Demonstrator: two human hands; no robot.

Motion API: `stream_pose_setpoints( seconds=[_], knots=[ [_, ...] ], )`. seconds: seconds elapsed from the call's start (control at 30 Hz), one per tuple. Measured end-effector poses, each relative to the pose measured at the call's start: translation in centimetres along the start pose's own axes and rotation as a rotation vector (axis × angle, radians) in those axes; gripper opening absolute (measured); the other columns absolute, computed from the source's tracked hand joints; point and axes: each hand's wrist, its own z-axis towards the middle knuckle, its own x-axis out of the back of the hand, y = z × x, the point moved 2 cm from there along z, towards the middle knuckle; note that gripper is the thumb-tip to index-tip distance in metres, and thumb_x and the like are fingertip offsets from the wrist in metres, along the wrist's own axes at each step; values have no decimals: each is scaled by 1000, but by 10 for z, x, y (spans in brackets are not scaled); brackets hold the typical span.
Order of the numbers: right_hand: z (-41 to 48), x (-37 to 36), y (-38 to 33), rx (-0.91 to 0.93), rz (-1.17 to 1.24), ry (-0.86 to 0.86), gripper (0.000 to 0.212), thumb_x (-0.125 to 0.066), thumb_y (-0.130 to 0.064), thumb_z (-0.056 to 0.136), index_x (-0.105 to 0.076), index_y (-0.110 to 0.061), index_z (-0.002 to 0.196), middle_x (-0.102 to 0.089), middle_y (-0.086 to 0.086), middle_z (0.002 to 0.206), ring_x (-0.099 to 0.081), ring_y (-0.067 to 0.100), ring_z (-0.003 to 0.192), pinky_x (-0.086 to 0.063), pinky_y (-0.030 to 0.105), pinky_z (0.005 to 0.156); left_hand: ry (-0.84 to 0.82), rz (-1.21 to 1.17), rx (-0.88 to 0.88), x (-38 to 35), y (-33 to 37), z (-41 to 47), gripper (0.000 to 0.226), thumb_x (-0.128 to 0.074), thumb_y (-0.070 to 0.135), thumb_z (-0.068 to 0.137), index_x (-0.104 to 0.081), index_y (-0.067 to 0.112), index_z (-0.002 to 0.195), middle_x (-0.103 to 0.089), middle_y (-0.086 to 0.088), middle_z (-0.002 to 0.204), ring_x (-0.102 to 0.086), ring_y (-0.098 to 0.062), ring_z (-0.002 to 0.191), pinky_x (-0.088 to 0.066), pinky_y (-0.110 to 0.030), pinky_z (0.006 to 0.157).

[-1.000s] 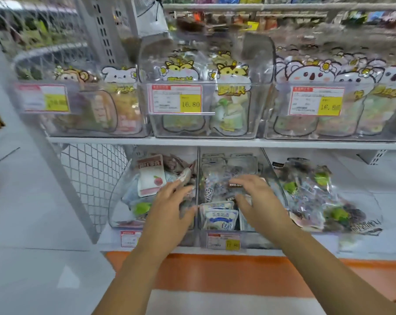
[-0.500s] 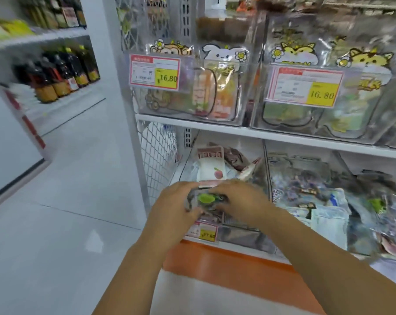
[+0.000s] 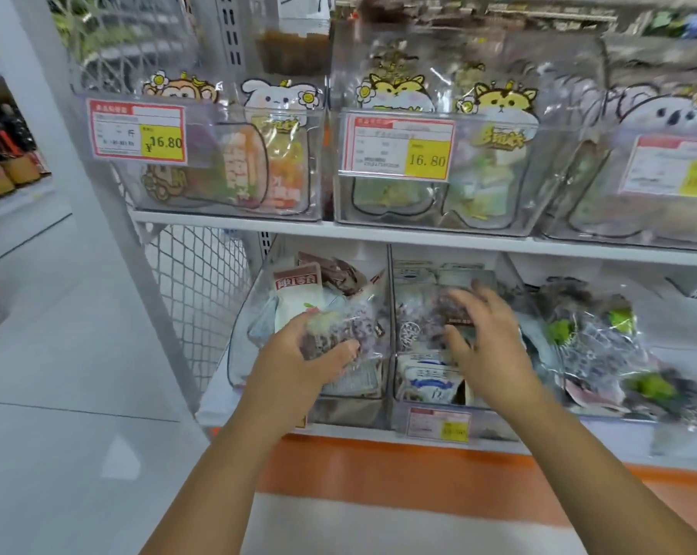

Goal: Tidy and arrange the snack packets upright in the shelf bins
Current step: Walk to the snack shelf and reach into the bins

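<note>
in the head view, the left hand (image 3: 298,356) holds a purple speckled packet (image 3: 340,328) above the lower left bin (image 3: 246,322), with its fingers curled around it. the right hand (image 3: 489,338) is spread over the packets in the middle bin (image 3: 432,404); because of blur i cannot tell if it grips one. i judge the sorting is halfway: next, the held packet must be stood upright. the loose pile (image 3: 603,346) to the right is unclear.

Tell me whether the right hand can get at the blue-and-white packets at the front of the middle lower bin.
Probably yes. The right hand hovers open just above the blue-and-white packets, nothing covers them, and the left hand grips a clear packet off to the side.
</note>
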Motion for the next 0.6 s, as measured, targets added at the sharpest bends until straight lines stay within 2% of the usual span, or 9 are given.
stream_pose_setpoints(
  seconds=[0.07, 0.13, 0.17, 0.27, 0.33, 0.4, 0.5, 0.57, 0.6],
  knots=[
    [14, -5, 19, -23, -159, -138, 64, -58, -35, 92, -28, -29, 149, -16, 4, 159, -12, 28, 145, -15, 43, 116, -7, -22, 6, -13, 8, 2, 68, -67, 68, 72, -53, 33, 129, -68, 1, 114, -69, -15, 96, -57, -43, 88],
    [25, -10, 28, -32, -222, -246, 70, -56, -38, 90, -23, -31, 151, -17, 2, 160, -16, 29, 144, -10, 44, 117, -11, -46, 1, -25, 15, 4, 52, -68, 56, 80, -54, 34, 124, -70, 2, 106, -70, -13, 89, -59, -41, 83],
    [28, -11, 30, -34, -213, -250, 68, -57, -36, 89, -26, -32, 150, -24, 1, 157, -22, 28, 142, -11, 44, 118, -12, -49, 2, -29, 18, 4, 55, -68, 59, 77, -54, 36, 124, -70, 2, 108, -68, -15, 94, -58, -42, 85],
    [30, -11, 33, -44, -182, -119, 55, -63, -29, 90, -44, -32, 141, -47, 0, 142, -42, 24, 128, -26, 36, 111, -6, -56, 10, -41, 24, 7, 74, -64, 70, 68, -50, 36, 133, -66, -9, 120, -64, -26, 109, -54, -44, 92],
    [21, -10, 35, -7, -171, -34, 42, -58, -28, 95, -52, -29, 136, -54, 0, 135, -48, 25, 120, -36, 35, 103, -7, -73, 34, -47, 29, 9, 71, -65, 65, 75, -48, 34, 137, -66, -7, 122, -66, -17, 104, -54, -36, 87],
    [8, 3, 35, 20, -29, 114, 30, -53, -21, 98, -60, -24, 127, -65, 2, 118, -57, 26, 104, -45, 34, 82, -30, -122, 47, -53, 36, 8, 62, -66, 60, 80, -51, 32, 133, -65, -4, 118, -68, -1, 87, -52, -30, 77],
    [-8, 31, 33, 4, 97, 281, 26, -50, -22, 99, -62, -25, 123, -65, -7, 91, -57, 7, 74, -42, 22, 60, -60, -216, 103, -64, 36, 16, 64, -71, 66, 69, -58, 29, 119, -70, -1, 106, -69, -15, 93, -54, -44, 87],
    [-19, 41, 41, -52, 195, 300, 29, -52, -24, 98, -61, -26, 125, -61, -15, 85, -51, -4, 68, -35, 10, 59, -86, -240, 99, -74, 39, 16, 46, -69, 48, 84, -56, 32, 125, -68, 0, 101, -66, -12, 91, -56, -27, 77],
    [-25, 47, 47, -89, 266, 316, 30, -53, -24, 98, -61, -27, 126, -63, -15, 89, -53, -3, 71, -37, 10, 62, -93, -252, 81, -80, 44, 14, 38, -67, 40, 90, -54, 43, 125, -66, 4, 100, -64, -5, 88, -54, -17, 71]
  ],
)
